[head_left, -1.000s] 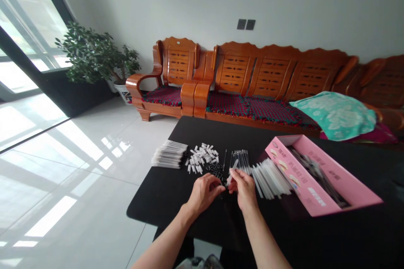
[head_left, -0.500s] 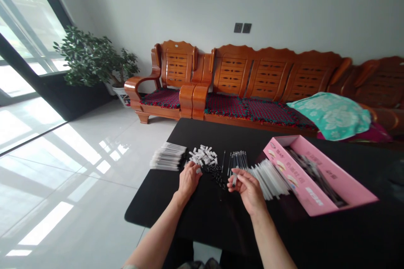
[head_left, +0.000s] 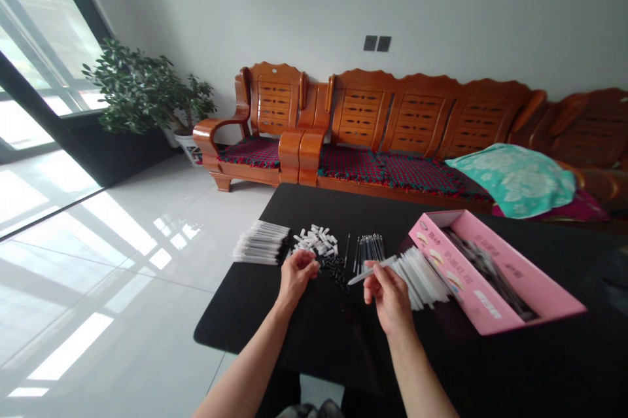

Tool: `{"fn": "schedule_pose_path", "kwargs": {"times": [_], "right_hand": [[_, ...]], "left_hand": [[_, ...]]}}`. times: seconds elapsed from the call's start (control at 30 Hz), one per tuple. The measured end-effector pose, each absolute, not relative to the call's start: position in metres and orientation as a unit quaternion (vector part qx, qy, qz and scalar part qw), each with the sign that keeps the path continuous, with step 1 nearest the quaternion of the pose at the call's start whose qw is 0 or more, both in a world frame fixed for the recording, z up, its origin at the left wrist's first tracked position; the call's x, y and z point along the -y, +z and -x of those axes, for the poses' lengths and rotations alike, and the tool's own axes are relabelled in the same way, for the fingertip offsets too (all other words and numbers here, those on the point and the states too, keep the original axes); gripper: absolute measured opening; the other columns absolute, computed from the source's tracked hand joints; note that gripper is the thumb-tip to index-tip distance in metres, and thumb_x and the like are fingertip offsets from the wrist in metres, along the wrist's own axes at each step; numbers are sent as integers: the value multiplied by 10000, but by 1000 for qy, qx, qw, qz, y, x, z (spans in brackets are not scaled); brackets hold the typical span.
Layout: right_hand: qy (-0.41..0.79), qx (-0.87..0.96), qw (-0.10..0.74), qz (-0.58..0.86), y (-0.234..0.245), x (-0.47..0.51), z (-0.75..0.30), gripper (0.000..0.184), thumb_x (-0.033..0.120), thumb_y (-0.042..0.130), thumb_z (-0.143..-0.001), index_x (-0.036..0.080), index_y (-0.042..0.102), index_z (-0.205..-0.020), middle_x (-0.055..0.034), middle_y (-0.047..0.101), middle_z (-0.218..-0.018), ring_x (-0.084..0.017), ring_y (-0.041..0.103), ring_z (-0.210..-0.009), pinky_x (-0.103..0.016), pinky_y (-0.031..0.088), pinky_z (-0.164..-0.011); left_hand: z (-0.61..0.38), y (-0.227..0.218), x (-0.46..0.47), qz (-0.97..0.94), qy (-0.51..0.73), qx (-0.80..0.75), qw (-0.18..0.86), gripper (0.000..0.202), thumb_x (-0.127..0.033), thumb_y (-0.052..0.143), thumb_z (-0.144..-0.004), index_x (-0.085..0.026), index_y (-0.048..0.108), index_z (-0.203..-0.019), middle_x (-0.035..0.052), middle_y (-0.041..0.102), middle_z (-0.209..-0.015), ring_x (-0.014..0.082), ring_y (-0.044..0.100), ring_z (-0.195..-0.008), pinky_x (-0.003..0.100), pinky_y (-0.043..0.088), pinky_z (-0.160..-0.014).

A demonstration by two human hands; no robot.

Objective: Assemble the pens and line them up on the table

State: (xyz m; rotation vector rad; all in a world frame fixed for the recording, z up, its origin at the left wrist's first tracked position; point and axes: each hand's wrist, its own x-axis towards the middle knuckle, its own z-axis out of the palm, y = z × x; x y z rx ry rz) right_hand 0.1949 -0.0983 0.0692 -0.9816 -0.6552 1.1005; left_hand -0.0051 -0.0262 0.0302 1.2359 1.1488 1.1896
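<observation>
On the black table [head_left: 304,333] lie pen parts. My right hand [head_left: 387,294] pinches a clear pen barrel [head_left: 373,270] that points left and slightly down. My left hand [head_left: 296,274] is curled at the near edge of a heap of small white caps [head_left: 316,243], fingers closed on something I cannot make out. Small black pieces [head_left: 336,267] lie between my hands. Thin refills [head_left: 370,246] lie behind the barrel. A fan of white barrels [head_left: 422,277] sits right of my right hand.
A bundle of finished pens [head_left: 260,243] lies at the table's left edge. A pink open box [head_left: 495,274] with dark pens stands on the right. Behind are a wooden sofa [head_left: 412,123], a teal cloth [head_left: 515,179] and a potted plant [head_left: 142,91].
My left hand moved from the table's middle out to the white caps and closed there. My right hand turned the barrel from upright to lying sideways, tip left.
</observation>
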Motion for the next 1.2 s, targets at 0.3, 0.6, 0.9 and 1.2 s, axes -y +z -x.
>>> {"fn": "schedule_pose_path", "kwargs": {"times": [0.3, 0.6, 0.9, 1.2], "right_hand": [[452, 296, 700, 466, 86, 100, -178, 335, 389, 808, -695, 131, 672, -860, -60, 711, -637, -184, 667, -490, -264, 544, -436], [451, 309, 681, 487, 86, 101, -176, 353, 409, 803, -700, 131, 662, -865, -54, 710, -642, -176, 672, -491, -243, 542, -440], [459, 310, 675, 488, 84, 101, -173, 336, 390, 796, -713, 136, 647, -873, -38, 702, -624, -166, 667, -476, -230, 533, -424], [487, 285, 674, 478, 83, 96, -177, 318, 378, 805, -692, 136, 649, -825, -40, 704, -601, -185, 663, -446, -250, 537, -383]], "left_hand": [[-6, 61, 50, -333, 500, -330, 728, 364, -314, 823, -683, -79, 729, -944, 67, 688, -739, 110, 627, -642, 231, 522, -657], [-14, 66, 56, -365, 471, -346, 725, 394, -374, 831, -661, -86, 721, -905, 74, 699, -742, 121, 636, -625, 239, 525, -634], [-18, 67, 62, -394, 448, -361, 717, 416, -414, 820, -665, -77, 703, -879, 65, 684, -687, 120, 620, -584, 227, 506, -584], [-28, 69, 67, -436, 494, -363, 659, 365, -421, 780, -709, -97, 653, -818, 18, 616, -604, 109, 572, -511, 208, 482, -473]]}}
